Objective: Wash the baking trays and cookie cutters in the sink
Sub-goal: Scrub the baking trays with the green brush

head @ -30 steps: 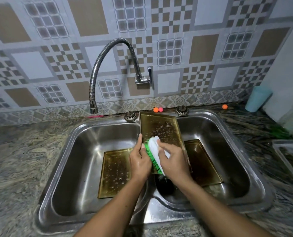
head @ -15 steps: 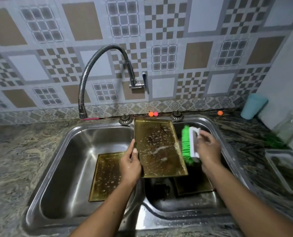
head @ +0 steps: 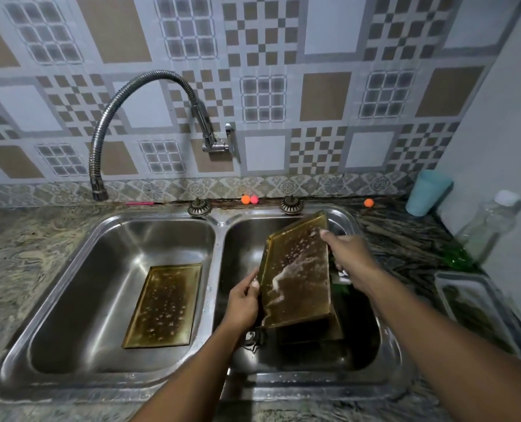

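Soapy baking tray (head: pixel 299 278) tilted over the right basin of the sink (head: pixel 162 213); left hand (head: pixel 243 303) pinches its left edge, right hand (head: pixel 349 257) clamps its right.

This is a home kitchen: a steel double sink (head: pixel 70 388) sits in a marbled stone counter (head: pixel 15 269), a flexible tap (head: pixel 95 156) hangs from patterned wall tiles (head: pixel 323 95) beyond the fingers (head: pixel 326 233), with a blue cup (head: pixel 426 193) and bottle (head: pixel 490 226) to their right.
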`<action>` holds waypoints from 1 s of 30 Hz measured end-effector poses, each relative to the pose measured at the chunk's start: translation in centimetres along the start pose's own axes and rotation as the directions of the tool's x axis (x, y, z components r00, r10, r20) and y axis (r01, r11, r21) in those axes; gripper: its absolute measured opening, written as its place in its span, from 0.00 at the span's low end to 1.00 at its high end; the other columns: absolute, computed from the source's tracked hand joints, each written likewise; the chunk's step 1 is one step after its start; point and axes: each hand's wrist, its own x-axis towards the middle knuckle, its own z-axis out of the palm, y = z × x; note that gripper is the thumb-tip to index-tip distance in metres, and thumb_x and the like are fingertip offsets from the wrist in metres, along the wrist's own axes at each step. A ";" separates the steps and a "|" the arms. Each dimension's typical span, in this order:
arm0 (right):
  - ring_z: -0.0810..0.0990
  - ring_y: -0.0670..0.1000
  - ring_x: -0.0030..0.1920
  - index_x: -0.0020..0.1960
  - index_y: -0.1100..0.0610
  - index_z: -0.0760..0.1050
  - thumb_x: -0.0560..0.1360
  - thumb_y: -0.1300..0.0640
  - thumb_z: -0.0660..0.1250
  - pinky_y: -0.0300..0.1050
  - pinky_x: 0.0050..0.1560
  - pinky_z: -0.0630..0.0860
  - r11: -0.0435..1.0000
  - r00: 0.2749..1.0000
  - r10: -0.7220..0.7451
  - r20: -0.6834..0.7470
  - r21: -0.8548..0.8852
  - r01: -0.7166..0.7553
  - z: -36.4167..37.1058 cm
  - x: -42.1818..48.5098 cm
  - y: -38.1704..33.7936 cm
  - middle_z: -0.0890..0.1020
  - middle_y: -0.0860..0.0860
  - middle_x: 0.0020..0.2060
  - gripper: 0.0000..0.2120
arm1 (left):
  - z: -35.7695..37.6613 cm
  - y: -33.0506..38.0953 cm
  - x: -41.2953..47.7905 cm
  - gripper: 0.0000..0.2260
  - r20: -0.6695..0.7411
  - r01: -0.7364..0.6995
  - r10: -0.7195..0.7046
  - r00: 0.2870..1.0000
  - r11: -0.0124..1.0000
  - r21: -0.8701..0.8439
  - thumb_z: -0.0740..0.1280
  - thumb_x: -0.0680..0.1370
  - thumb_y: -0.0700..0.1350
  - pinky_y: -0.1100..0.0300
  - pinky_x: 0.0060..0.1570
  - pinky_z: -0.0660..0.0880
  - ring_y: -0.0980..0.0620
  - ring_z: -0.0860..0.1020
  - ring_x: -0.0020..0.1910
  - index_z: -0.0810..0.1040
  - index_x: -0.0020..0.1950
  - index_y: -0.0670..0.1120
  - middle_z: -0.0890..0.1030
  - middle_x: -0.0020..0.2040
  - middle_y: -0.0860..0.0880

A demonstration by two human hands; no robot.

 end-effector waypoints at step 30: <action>0.79 0.55 0.62 0.63 0.51 0.79 0.77 0.59 0.66 0.41 0.54 0.70 0.957 0.973 -0.183 -0.140 -0.253 0.144 -5.3 2.9 1.6 0.80 0.50 0.63 0.15 | 7.8 3.3 -1.5 0.31 0.085 -0.336 0.327 0.941 0.883 0.326 0.62 0.83 0.41 0.78 0.58 0.69 0.66 0.70 0.66 0.52 0.83 0.57 0.69 0.72 0.58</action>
